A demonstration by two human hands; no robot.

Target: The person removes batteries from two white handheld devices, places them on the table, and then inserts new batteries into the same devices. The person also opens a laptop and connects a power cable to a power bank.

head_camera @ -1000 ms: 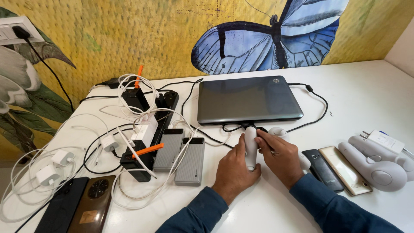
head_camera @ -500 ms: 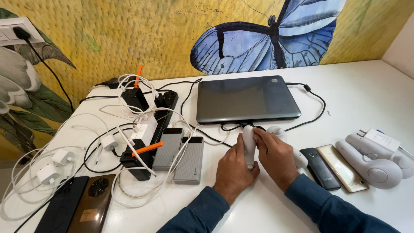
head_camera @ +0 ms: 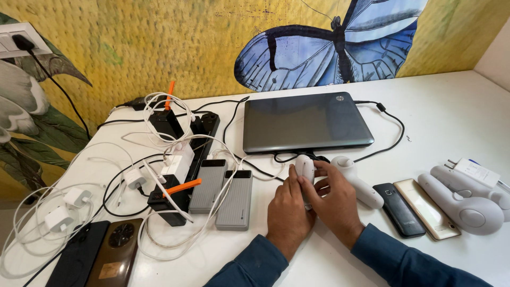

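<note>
I see the small white handheld device [head_camera: 304,166] stood nearly upright on the white table [head_camera: 457,117], just in front of the closed grey laptop [head_camera: 304,121]. My left hand [head_camera: 288,210] wraps its body from the left, and my right hand [head_camera: 330,199] grasps it from the other side, thumb and fingers pressed to its upper half. Its lower end is hidden behind my fingers, so I cannot tell what it rests on. I judge the main risk is slip: the shell looks like smooth, rounded, glossy plastic, and a hard pinch near the top could make it twist or shoot out toward the laptop's edge. A thin black cable [head_camera: 392,139] loops just behind my knuckles, and dragging a hand back could snag it. Just to the right lies a second white device [head_camera: 359,182], long and curved, near enough to be knocked by my right wrist. Beyond it sit a dark phone [head_camera: 399,209] and a gold phone [head_camera: 424,207], flat and slick, then two bulbous white gadgets [head_camera: 467,204]. To the left, two grey ribbed power banks [head_camera: 222,194] lie side by side among tangled white cables [head_camera: 175,236], soft loops that could catch a sleeve.
</note>
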